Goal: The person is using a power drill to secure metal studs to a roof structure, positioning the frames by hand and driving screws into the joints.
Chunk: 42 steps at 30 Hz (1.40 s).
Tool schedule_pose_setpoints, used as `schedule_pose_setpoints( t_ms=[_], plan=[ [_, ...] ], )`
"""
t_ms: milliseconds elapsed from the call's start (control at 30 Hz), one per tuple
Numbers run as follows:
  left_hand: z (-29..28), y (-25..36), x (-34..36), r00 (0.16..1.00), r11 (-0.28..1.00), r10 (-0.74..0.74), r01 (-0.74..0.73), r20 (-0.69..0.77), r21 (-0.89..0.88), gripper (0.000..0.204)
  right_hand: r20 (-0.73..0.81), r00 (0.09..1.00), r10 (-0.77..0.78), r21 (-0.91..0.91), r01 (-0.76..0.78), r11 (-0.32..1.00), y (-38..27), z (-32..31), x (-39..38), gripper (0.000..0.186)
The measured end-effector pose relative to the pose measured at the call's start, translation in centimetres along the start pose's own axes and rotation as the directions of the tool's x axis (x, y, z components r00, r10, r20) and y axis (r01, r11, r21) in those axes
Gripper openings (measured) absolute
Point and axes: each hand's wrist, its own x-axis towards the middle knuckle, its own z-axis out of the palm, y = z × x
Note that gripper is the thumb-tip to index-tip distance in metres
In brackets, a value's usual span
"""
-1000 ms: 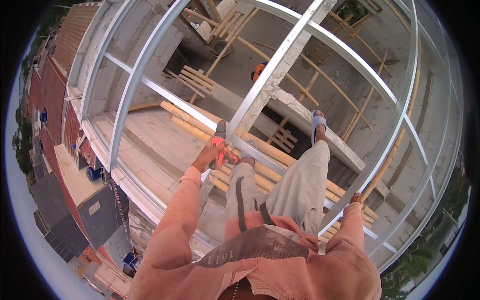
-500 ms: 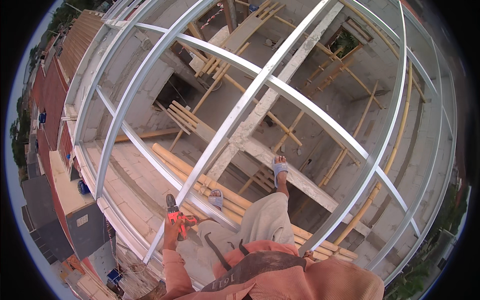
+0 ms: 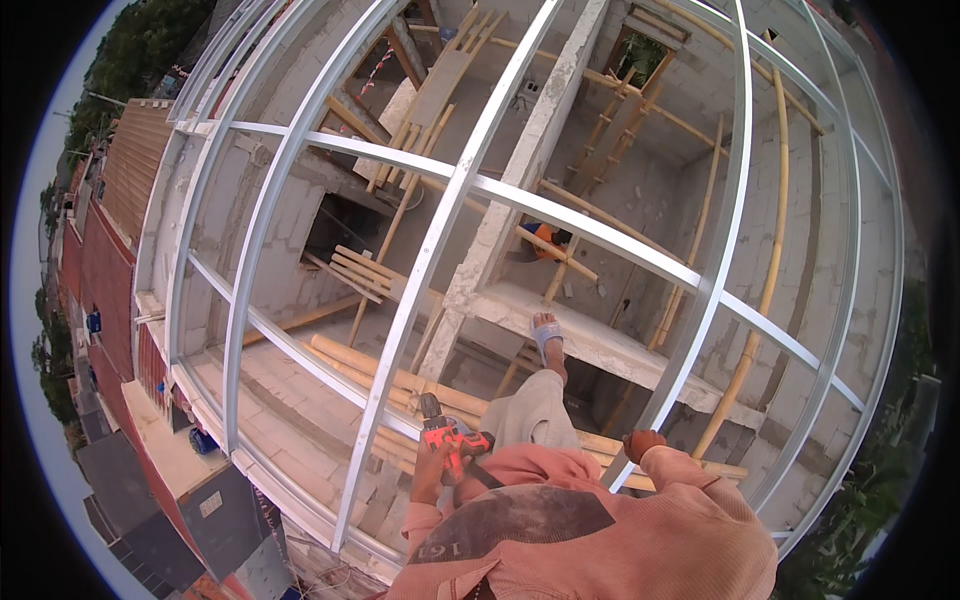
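Note:
In my left hand [image 3: 429, 474] is a red and black cordless drill [image 3: 447, 441], its dark chuck tipped away from me, close to a slanting silver metal rafter [image 3: 400, 335]. My right hand [image 3: 645, 442] is closed around the lower part of another silver rafter [image 3: 690, 347] on my right. One foot in a grey sandal [image 3: 548, 338] rests on the concrete beam [image 3: 505, 305] below. My other foot is hidden from view. Bamboo poles [image 3: 350, 352] lie under the frame, near the drill.
Silver cross members [image 3: 600, 233] link the rafters. Far beneath are rooms with block walls [image 3: 790, 230], bamboo scaffolding [image 3: 650, 110] and planks [image 3: 435, 90]. A person in orange [image 3: 543, 241] is down there. Neighbouring roofs [image 3: 105, 265] lie past the left edge.
The drill and my left hand have moved right, closer to my body. My right hand has come into view, gripping the right rafter. A person in orange now shows below.

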Motion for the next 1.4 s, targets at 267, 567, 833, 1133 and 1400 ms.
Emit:
schedule_pose_setpoints(
  t_ms=[267,567,833,1133,1400],
  plan=[
    [0.7,0.4,-1.7,0.986,0.996,-0.077,0.069,-0.145,-0.058,0.043,-0.370,0.804,-0.466,-0.608,0.170,0.776,10.3,-3.4,7.2,0.058],
    [2.0,-0.6,-0.4,0.983,0.989,-0.120,0.107,-0.138,-0.099,0.035,-0.299,0.857,-0.420,-0.544,0.209,0.813,9.7,-4.3,8.8,0.047],
    [6.7,0.4,0.5,0.986,0.988,-0.129,0.137,-0.110,0.070,0.044,-0.464,0.769,-0.440,-0.240,0.369,0.898,10.0,-7.1,7.8,0.042],
    [11.0,1.4,0.7,1.000,0.939,-0.025,0.028,-0.012,0.342,0.046,-0.833,0.548,-0.078,0.297,0.561,0.772,10.1,-16.1,10.6,0.033],
    [11.3,-0.1,1.0,0.999,0.845,0.036,-0.022,-0.015,0.534,0.045,-0.944,0.237,0.229,0.302,0.345,0.889,11.7,-25.4,12.7,0.049]
  ],
)
